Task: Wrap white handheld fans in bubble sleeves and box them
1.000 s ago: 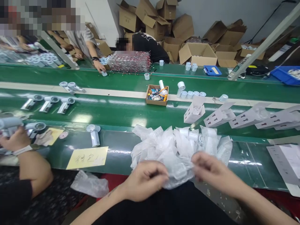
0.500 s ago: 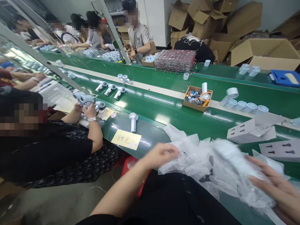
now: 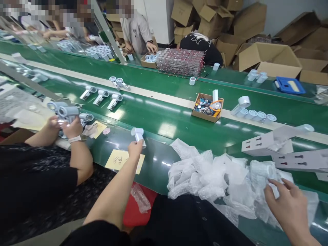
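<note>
My left hand [image 3: 135, 149] is closed round the handle of a pale hair-dryer-shaped device [image 3: 138, 132], at the belt-side edge of the dark work surface. Beside that wrist lies a yellow paper note [image 3: 116, 160] with handwriting, partly covered by my forearm. My right hand [image 3: 288, 201] has its fingers apart over the bubble-wrap bags at the right; I cannot tell whether the fingertips touch them. Just beyond those fingers rests a bagged pale item [image 3: 263, 169], blurry through its wrap. A heap of clear bubble-wrap bags [image 3: 205, 174] spreads between my two hands.
White printed boxes [image 3: 266, 141] stand right of the bags. On the green belt [image 3: 159, 112] are a carton of small parts [image 3: 206, 118] and several similar devices [image 3: 101, 97]. A co-worker's hands [image 3: 73, 128] hold devices at left. A red stool [image 3: 138, 217] is below.
My left hand has moved left from the bags and taken hold of the device by its handle. My right hand has let go of the bagged item, which now lies on the heap.
</note>
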`<state>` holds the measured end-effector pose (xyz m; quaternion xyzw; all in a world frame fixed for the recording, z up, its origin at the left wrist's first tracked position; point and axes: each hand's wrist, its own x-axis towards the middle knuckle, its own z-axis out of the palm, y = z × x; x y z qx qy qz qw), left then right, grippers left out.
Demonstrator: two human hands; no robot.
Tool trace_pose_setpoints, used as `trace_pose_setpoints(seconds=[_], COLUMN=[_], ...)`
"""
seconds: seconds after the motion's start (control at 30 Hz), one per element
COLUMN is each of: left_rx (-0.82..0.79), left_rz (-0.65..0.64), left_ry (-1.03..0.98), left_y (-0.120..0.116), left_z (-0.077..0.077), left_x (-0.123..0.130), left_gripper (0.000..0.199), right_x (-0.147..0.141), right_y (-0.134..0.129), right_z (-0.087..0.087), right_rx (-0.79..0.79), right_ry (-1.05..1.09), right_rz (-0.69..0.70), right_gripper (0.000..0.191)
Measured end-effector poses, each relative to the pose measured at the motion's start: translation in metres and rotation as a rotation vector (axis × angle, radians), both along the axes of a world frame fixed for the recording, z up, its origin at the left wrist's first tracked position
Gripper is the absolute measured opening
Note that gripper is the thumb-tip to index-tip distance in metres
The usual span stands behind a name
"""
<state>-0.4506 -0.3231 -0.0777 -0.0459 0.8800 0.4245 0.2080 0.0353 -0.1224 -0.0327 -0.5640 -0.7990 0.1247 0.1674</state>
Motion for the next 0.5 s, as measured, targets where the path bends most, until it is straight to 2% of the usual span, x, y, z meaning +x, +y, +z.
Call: trace_pose_setpoints(seconds=[0.03, 0.07, 0.13, 0.2, 0.23, 0.27, 0.33, 0.4, 0.43, 0.5], left_rx=[0.062, 0.134, 0.275, 0.434, 0.458, 0.453, 0.359, 0.241, 0.197, 0.122], left_rz=[-0.028, -0.068, -0.183, -0.366, -0.419, -0.479, -0.562, -0.589, -0.583, -0.592], left_ry=[-0.022, -0.051, -0.112, -0.201, -0.216, -0.201, -0.109, 0.000, 0.039, 0.083], left_y=[0.007, 0.015, 0.028, 0.039, 0.044, 0.049, 0.062, 0.078, 0.087, 0.102], left_z=[0.003, 0.006, 0.011, 0.013, 0.013, 0.011, 0.005, -0.005, -0.011, -0.023], left_x=[0.020, 0.046, 0.106, 0.160, 0.178, 0.186, 0.174, 0.136, 0.115, 0.082], left_gripper=[0.028, 0.030, 0.034, 0.038, 0.038, 0.038, 0.037, 0.032, 0.022, 0.004], right_x=[-0.018, -0.040, -0.091, -0.140, -0.159, -0.173, -0.186, -0.180, -0.174, -0.158], right_y=[-0.005, -0.010, -0.023, -0.034, -0.038, -0.041, -0.042, -0.039, -0.037, -0.035], right_z=[0.011, 0.020, 0.032, 0.035, 0.034, 0.032, 0.027, 0.025, 0.026, 0.028], right_rx=[-0.052, -0.186, -0.635, -1.113, -1.271, -1.353, -1.351, -1.272, -1.259, -1.323], right_ry=[0.073, 0.191, 0.540, 0.898, 1.005, 1.087, 1.190, 1.214, 1.198, 1.125], right_rz=[-0.053, -0.104, -0.159, -0.091, -0.056, -0.066, -0.141, -0.232, -0.254, -0.266], right_gripper=[0.030, 0.031, 0.041, 0.049, 0.049, 0.047, 0.041, 0.039, 0.040, 0.043])
